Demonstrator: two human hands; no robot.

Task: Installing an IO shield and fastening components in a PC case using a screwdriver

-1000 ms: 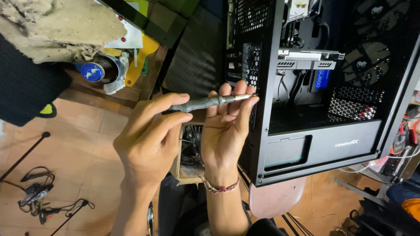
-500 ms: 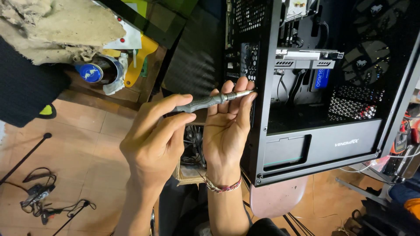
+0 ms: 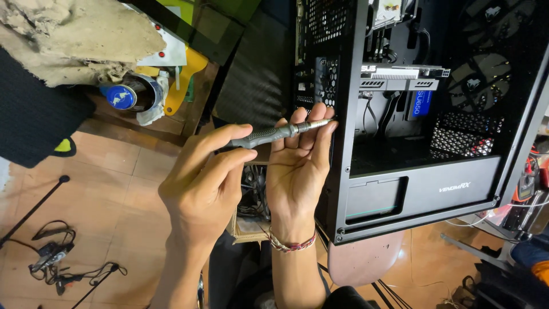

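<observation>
Hands meet over a slim grey screwdriver (image 3: 274,135) in the middle of the view. Nearest, the left hand (image 3: 203,183) curls its thumb and first fingers shut around the ribbed handle end, pinching it lightly. Just beyond, the right hand (image 3: 298,166), with a braided bracelet (image 3: 291,245) at the wrist, lies palm up and open, its fingers held straight and close together under the shaft, steadying the metal front part. The screwdriver lies nearly level, tip pointing right and touching or almost touching the rear edge of a black computer case (image 3: 412,194); whether the tip sits in a screw cannot be told. By its look the tool is light, stiff and thin, so it would likely roll in a loose grip; the ribbed handle seems the sure place to hold it, while the smooth metal shaft looks slippery. Below the hands sits an open cardboard box (image 3: 249,226) of cables. Farther left, loose black wires (image 3: 54,260) lie on the tiled floor (image 3: 114,171). Farther back are a blue-topped can (image 3: 121,97) and a yellow plastic part (image 3: 186,71).
</observation>
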